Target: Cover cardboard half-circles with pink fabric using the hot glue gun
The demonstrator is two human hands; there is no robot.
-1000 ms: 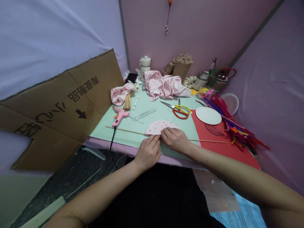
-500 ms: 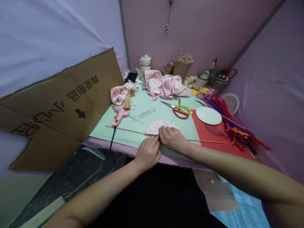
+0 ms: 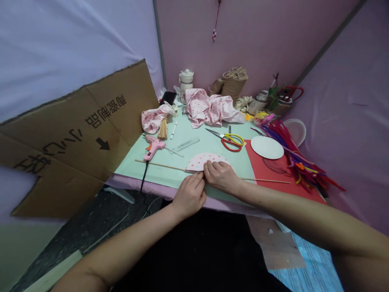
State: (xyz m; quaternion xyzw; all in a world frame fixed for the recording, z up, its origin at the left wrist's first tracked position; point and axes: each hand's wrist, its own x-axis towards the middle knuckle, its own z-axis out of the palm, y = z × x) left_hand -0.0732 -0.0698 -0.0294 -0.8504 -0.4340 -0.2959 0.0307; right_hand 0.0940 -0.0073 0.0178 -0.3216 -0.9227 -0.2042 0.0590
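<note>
A half-circle of pale pink fabric with red dots point(image 3: 200, 160) lies near the table's front edge. Along its straight side runs a thin wooden stick point(image 3: 164, 165), jutting out to both sides. My right hand point(image 3: 221, 175) is closed over the middle of that straight side, fingers bent and pressing on the fabric. Tight against it, my left hand point(image 3: 189, 194) is closed on the same edge from the front, its fingertips partly hidden. A pink glue gun point(image 3: 154, 149) rests to the left, its black cord hanging off the table.
Scissors point(image 3: 229, 140), a clear ruler point(image 3: 185, 145) and a white pen point(image 3: 173, 130) lie beyond the fabric. On the right are a white oval disc point(image 3: 267, 147), red paper point(image 3: 264, 172) and pipe cleaners point(image 3: 282, 140). Crumpled dotted cloth point(image 3: 209, 108) sits behind; cardboard point(image 3: 91, 134) stands left.
Both hands stay at the same spot on the fabric edge, with barely any finger movement. The view has shifted very slightly.
</note>
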